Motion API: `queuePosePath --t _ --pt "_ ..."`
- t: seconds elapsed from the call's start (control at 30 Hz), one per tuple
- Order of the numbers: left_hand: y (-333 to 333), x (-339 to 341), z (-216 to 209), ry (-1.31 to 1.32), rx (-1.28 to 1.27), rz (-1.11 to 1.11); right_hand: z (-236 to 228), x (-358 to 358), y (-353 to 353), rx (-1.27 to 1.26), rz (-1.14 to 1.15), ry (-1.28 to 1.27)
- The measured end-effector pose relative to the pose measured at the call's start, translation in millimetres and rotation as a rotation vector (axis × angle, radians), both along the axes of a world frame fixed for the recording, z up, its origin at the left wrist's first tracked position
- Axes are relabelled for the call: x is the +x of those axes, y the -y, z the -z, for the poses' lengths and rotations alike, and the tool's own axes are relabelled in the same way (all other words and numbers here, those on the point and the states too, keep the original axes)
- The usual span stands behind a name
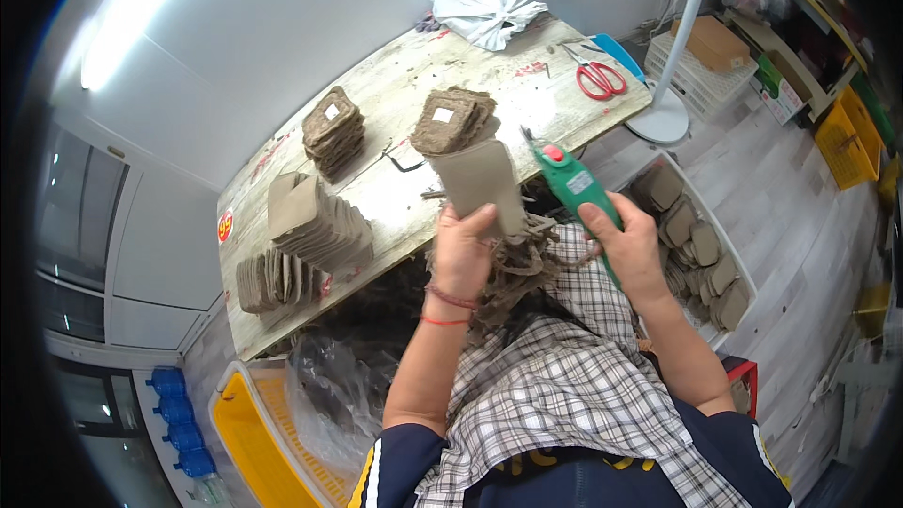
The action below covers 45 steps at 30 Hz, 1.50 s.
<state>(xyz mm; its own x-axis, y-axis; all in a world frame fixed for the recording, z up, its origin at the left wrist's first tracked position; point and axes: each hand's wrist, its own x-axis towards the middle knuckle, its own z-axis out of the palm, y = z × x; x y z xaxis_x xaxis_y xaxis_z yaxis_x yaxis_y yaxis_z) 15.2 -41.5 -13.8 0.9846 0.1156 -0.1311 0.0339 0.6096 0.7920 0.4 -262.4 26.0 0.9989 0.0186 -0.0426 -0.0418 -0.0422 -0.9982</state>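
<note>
My left hand [464, 249] pinches the lower edge of a flat, round-cornered tan fabric piece [477, 186] at the table's near edge. In my right hand [628, 243] is a green electric cutter [576, 182] with a red button, its metal tip pointing up and left. The tip is just right of the piece, apart from it. Tangled tan offcut strips [513, 273] lie on my checked apron [564, 367] below the piece. Just beyond the piece stands a stack of rough brown pieces [456, 122] topped with a white label.
The table [395, 85] also bears another labelled brown stack [331, 136], tan stacks [315, 221], red-handled scissors [600, 81] and a white plastic bag [489, 5]. Right stands a white crate [738, 320] holding pieces, beyond it a fan [660, 122]. Lower left are a yellow basket [249, 442] and clear plastic [329, 386].
</note>
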Motion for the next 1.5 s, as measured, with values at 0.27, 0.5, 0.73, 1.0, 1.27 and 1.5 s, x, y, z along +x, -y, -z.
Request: queuePosePath --t 0.27,0.5,0.73,1.0,1.27,1.5 --pt "-174 66 15 -0.351 1.526 -0.052 16 -1 35 -0.008 0.032 -0.074" --pt "-88 121 16 0.129 2.040 -0.369 32 -6 34 -0.056 0.065 -0.056" --pt "-80 159 38 0.140 1.883 -0.194 38 -12 28 -0.121 0.018 -0.084" --pt "-78 157 20 0.160 1.673 -0.127 47 -9 21 -0.064 0.006 -0.099" --pt "-77 160 8 0.197 0.938 -0.615 42 -12 19 -0.102 0.023 -0.059" --pt "12 81 -23 0.226 -0.400 -0.311 17 -23 5 -0.144 0.077 0.024"
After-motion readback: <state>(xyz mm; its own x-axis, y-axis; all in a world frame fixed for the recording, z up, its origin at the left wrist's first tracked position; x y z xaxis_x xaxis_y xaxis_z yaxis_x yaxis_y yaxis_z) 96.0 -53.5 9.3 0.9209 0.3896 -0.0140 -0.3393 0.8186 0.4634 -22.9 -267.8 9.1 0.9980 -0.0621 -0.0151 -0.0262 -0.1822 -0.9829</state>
